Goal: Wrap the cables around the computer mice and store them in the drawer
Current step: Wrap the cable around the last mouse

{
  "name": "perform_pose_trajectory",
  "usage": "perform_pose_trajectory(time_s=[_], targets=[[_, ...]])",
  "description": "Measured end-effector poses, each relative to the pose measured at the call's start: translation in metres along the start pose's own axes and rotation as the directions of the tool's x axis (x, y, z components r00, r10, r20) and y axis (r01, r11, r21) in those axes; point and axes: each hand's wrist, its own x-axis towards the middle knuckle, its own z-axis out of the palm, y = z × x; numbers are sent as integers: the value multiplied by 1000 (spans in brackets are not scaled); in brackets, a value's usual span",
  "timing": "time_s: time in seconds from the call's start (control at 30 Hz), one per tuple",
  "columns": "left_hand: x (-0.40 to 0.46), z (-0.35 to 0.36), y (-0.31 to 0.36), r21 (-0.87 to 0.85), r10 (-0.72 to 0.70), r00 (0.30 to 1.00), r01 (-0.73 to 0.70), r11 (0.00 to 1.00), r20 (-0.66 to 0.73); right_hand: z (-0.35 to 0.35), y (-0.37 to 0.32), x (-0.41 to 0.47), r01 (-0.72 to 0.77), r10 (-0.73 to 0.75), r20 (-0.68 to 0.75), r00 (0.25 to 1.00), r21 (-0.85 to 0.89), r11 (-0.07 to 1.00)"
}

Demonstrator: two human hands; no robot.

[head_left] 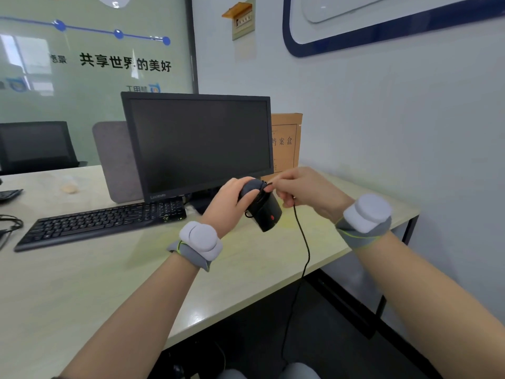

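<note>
A black computer mouse (269, 213) is held above the desk in front of the monitor, tilted, with a red spot on its side. My left hand (229, 203) grips it from the left, fingers curled over its grey top. Its thin black cable (304, 242) loops around the mouse body. From there the cable hangs down past the desk's front edge toward the floor. My right hand (303, 190) pinches the cable right beside the mouse. No drawer is in view.
A black monitor (199, 143) stands behind the hands, with a black keyboard (103, 222) to the left on the pale desk (82, 283). A brown file box (287, 140) leans by the wall. More cables (9, 224) and another keyboard lie at the far left.
</note>
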Motion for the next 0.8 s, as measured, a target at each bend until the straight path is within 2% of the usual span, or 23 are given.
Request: perform_pose_trajectory(time_s=[0.1, 0.17, 0.2, 0.23, 0.27, 0.33, 0.37, 0.4, 0.43, 0.47, 0.53, 0.6, 0.67, 0.73, 0.8], targets=[[-2, -1, 8, -91, -31, 998, 35, 995, 48, -9, 11, 8, 107, -112, -77, 991, -71, 992], [-5, -2, 11, -276, -125, 988, 144, 950, 87, -14, 17, 11, 160, -174, -125, 977, -118, 980], [-7, -1, 13, -411, -160, 979, 197, 890, 123, -17, 21, 11, 162, -175, -132, 976, -102, 982], [-8, 0, 14, -556, -178, 971, 236, 797, 156, -17, 25, 11, 160, -166, -118, 979, -59, 985], [-6, 2, 15, -697, -198, 962, 272, 664, 187, -15, 32, 12, 153, -153, -98, 983, -11, 988], [-3, 7, 19, -906, -223, 943, 308, 290, 249, -1, 45, 9, 124, -115, -82, 990, 117, 985], [0, 8, 21, -948, -228, 942, 284, 143, 248, 9, 50, 6, 98, -88, -65, 994, 174, 980], [2, 8, 21, -967, -251, 943, 242, 74, 217, 21, 55, 3, 61, -59, -17, 998, 182, 981], [4, 8, 23, -978, -285, 941, 204, 51, 181, 33, 58, -2, 23, -32, 62, 998, 143, 989], [5, 7, 23, -977, -339, 931, 183, 112, 136, 44, 59, -7, -11, -1, 156, 988, 77, 997], [5, 8, 18, -905, -459, 889, 199, 375, 5, 61, 55, -15, -47, 70, 284, 956, -86, 995], [1, 9, 10, -769, -518, 849, 264, 583, -102, 69, 40, -19, -6, 81, 294, 952, -248, 969], [-6, 11, 1, -639, -522, 828, 291, 712, -204, 69, 23, -19, 108, -24, 236, 971, -347, 932], [-12, 9, -5, -476, -449, 843, 277, 835, -298, 63, 10, -17, 120, -87, 131, 988, -270, 955], [-13, 4, -10, -337, -374, 869, 263, 904, -323, 54, 3, -13, 5, -3, 60, 998, -27, 1000]])
